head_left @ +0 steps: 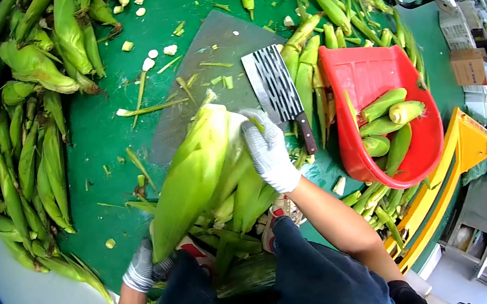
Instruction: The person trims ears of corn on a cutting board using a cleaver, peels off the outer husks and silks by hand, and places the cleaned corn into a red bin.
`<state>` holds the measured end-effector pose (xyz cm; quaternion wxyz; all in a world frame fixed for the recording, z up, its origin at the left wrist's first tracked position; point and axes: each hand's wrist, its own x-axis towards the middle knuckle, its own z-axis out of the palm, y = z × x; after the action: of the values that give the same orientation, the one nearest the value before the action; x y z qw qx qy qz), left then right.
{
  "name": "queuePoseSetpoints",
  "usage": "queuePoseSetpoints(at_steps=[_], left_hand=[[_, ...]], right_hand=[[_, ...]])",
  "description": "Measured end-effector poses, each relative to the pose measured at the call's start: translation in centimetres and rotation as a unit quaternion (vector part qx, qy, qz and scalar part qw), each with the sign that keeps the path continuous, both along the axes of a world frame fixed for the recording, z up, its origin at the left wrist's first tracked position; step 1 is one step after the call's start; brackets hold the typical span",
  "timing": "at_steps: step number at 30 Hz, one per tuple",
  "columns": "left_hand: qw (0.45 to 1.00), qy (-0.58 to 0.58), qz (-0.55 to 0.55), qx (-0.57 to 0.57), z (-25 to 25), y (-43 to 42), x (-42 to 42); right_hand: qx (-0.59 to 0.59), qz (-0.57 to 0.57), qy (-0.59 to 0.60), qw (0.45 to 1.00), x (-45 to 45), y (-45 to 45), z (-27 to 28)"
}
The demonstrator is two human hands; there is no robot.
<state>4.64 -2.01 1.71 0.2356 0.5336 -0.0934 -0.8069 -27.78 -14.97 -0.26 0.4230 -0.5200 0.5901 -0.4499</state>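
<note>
A large ear of corn (187, 175) in pale green husk is held slantwise before me, its cut end upward. My right hand (269, 151), in a white and grey knit glove, grips the husk near that upper end. My left hand (142, 267), gloved the same way, is closed at the lower tip, its fingers partly hidden by the husk. Beyond the corn lies a grey cutting mat (183, 79) bearing husk scraps. A cleaver (271, 83) with a patterned blade rests partly on the mat, right of the corn, its dark handle toward me.
A red plastic scoop-shaped bin (351, 143) at right holds several husked-down ears (383, 104). Unpeeled corn (31, 144) is heaped along the left side of the green table (100, 197). Husks (334, 2) pile at the far right and between my feet. A yellow frame (457, 144) stands right.
</note>
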Motion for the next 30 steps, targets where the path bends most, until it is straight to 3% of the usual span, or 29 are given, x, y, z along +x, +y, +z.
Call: queuePoseSetpoints(at_steps=[1,2,4,5,6,7,8,9,11,12,14,15,17,19,20,21,22,24,25,26,28,29,30], left_hand=[[0.992,0.082,0.061,0.076,-0.1,0.8,-0.2],[0.991,0.075,0.067,0.088,0.3,1.0,0.0],[0.989,0.069,0.076,0.105,1.1,0.6,0.3],[0.999,0.034,0.025,0.034,2.0,-0.5,0.6],[0.999,-0.001,-0.024,-0.032,3.3,-2.0,1.1],[0.979,-0.071,-0.147,-0.12,1.6,-1.2,4.1],[0.924,-0.161,-0.275,-0.213,-0.2,-0.4,7.2],[0.848,-0.244,-0.37,-0.292,-1.9,0.5,10.3],[0.96,-0.131,-0.245,-0.02,3.2,-5.5,8.0],[0.928,-0.2,-0.304,-0.08,4.5,-6.8,7.5],[0.9,-0.277,-0.312,-0.125,4.9,-7.3,8.5],[0.892,-0.264,-0.332,-0.155,4.9,-7.8,8.7],[0.87,-0.235,-0.372,-0.221,5.1,-8.5,8.8],[0.853,-0.3,-0.343,-0.255,5.6,-8.0,8.0],[0.841,-0.332,-0.327,-0.275,5.9,-7.5,7.9],[0.875,-0.318,-0.264,-0.254,5.3,-6.8,8.3],[0.874,-0.334,-0.242,-0.259,5.0,-6.8,8.0],[0.871,-0.366,-0.199,-0.261,4.9,-6.5,7.0],[0.839,-0.396,-0.208,-0.311,4.1,-6.6,6.8],[0.841,-0.39,-0.206,-0.314,3.9,-7.1,6.2],[0.846,-0.378,-0.206,-0.315,3.5,-8.1,4.2],[0.84,-0.384,-0.217,-0.316,2.4,-8.5,3.5],[0.833,-0.39,-0.227,-0.319,1.2,-9.1,2.6]], right_hand=[[0.057,0.016,-0.016,0.998,-0.3,0.5,0.0],[0.224,0.088,-0.03,0.97,-1.0,0.6,0.2],[0.242,0.26,0.241,0.903,-1.7,0.4,3.1],[0.11,0.242,0.323,0.908,-2.6,1.2,1.8],[0.089,0.217,0.262,0.936,-3.4,0.1,3.8],[0.035,0.228,0.182,0.956,-4.1,-1.0,5.8],[-0.011,0.236,0.097,0.967,-4.4,-1.9,7.5],[-0.046,0.324,0.109,0.939,-3.7,-2.9,8.6],[-0.066,0.457,0.173,0.87,-1.9,-4.0,7.5],[-0.064,0.458,0.17,0.871,-1.6,-3.9,6.0],[-0.061,0.466,0.161,0.868,-0.9,-3.6,3.4],[0.009,0.452,0.209,0.867,-0.3,-3.2,4.1],[0.126,0.42,0.188,0.879,-1.3,-2.6,0.5],[0.326,0.442,0.194,0.813,-1.8,-2.0,-0.9],[0.461,0.473,0.203,0.722,-1.6,-0.8,-0.6],[0.428,0.533,0.213,0.698,-1.8,1.7,-1.6],[0.394,0.591,0.22,0.668,-1.9,4.7,-2.5],[0.249,0.562,0.186,0.766,-3.4,8.4,-1.6],[0.244,0.516,0.121,0.812,-4.8,7.5,-0.6],[0.236,0.466,0.055,0.851,-6.4,5.8,0.6],[0.238,0.235,0.217,0.917,-9.0,3.3,2.2],[0.179,0.11,0.401,0.892,-10.5,3.3,1.0],[0.109,-0.023,0.564,0.818,-12.2,3.5,-1.3]])
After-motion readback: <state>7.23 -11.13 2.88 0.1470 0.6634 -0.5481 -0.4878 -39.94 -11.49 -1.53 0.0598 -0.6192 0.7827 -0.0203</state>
